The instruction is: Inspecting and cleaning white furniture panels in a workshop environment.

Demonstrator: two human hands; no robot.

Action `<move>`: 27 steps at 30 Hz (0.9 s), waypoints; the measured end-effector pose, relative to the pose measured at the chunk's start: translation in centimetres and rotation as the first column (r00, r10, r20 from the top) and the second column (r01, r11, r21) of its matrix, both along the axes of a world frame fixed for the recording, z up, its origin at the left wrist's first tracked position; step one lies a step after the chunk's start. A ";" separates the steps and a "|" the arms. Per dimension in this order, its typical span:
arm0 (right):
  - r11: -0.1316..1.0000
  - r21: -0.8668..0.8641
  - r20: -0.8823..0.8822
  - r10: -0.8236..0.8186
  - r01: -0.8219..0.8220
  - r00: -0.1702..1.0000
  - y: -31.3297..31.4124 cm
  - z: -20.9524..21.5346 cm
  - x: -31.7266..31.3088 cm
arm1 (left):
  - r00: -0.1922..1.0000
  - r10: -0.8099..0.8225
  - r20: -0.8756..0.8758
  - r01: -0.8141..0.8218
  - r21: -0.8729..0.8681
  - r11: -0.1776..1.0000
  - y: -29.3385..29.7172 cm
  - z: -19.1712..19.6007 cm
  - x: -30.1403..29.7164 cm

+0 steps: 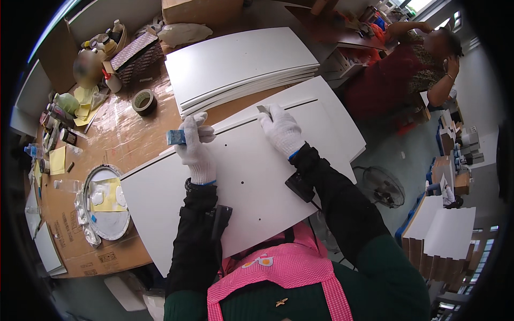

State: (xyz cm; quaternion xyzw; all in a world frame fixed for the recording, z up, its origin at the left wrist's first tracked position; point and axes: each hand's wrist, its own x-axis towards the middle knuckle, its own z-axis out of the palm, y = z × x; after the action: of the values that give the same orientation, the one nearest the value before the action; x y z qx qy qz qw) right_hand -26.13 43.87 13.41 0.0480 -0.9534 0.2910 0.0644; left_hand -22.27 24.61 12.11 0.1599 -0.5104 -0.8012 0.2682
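Observation:
A large white panel [225,214] with three small dark holes and a dark groove near its far edge lies in front of me. My left hand [197,150], in a white knit glove, is closed on a small blue block [175,137] above the panel's far left part. In the same kind of glove, my right hand [282,131] pinches a small grey flat piece, perhaps a scraper blade [263,109], close to the groove. Another white panel [345,128] sticks out from beneath at the right.
Beyond the panel is a stack of white panels [241,61]. Left of it, a tape roll [144,102] and a round tray [110,231] with white paste lie on the cardboard-covered table [128,139]. At right stand a fan [381,186] and another person [383,85].

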 end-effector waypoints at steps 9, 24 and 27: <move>0.957 0.087 -0.089 0.286 -0.278 0.954 -6.1 -0.8 1.7 | 0.993 -0.092 0.078 0.097 -0.068 0.993 0.2 -0.2 0.0; 0.976 0.203 -0.169 -0.045 0.079 0.985 11.7 -1.3 -4.4 | 0.998 -0.046 0.031 0.046 -0.003 0.999 0.3 0.1 0.1; 0.943 0.273 -0.102 -0.171 0.193 0.980 13.7 -1.3 -5.7 | 0.999 -0.045 0.027 0.045 0.016 0.999 0.0 0.2 0.3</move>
State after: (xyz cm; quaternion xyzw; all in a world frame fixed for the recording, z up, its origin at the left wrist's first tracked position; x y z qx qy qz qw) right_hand -31.79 57.54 12.16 -0.0203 -0.9821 0.1434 0.1202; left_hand -21.99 24.56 12.28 0.1611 -0.5113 -0.8088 0.2418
